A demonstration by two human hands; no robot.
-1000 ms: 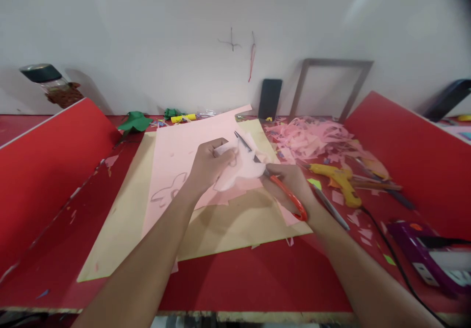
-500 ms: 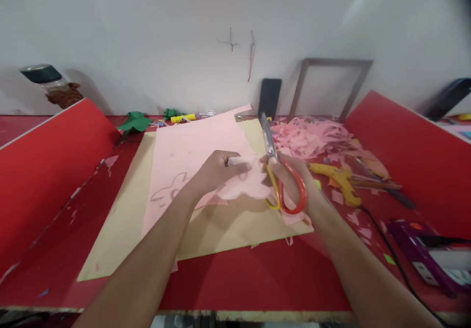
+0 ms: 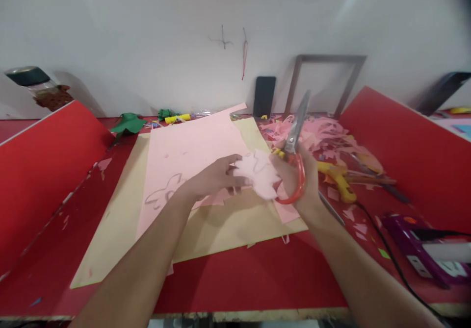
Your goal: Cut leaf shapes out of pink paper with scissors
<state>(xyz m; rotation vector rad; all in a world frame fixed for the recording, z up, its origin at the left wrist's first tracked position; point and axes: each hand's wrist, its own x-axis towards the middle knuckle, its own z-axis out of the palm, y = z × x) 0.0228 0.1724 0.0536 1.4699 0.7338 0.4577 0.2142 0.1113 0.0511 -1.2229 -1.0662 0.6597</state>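
Observation:
My left hand [image 3: 220, 175] grips the left edge of a pale pink paper cutout [image 3: 260, 175], wavy-edged with a pencil line on it. My right hand [image 3: 303, 173] is closed around scissors [image 3: 297, 137] with a red and a yellow handle, their blades pointing up and away. Its thumb touches or lies close to the cutout's right edge; which, I cannot tell. Beneath both hands lies a pink paper sheet [image 3: 191, 146] with a flower drawn in pencil at its lower left. Under that sheet is a cream-coloured board [image 3: 114, 239].
Pink paper shreds [image 3: 324, 131] are heaped behind my right hand. A yellow glue gun [image 3: 340, 181] with a black cord and a purple box [image 3: 412, 249] lie at right. Red panels [image 3: 47, 156] flank the table. A dark phone [image 3: 264, 96] leans on the wall beside a frame [image 3: 331, 58].
The scissors have swung so their blades point up to the right, away from the cutout. The cutout is turned and shows its face more fully.

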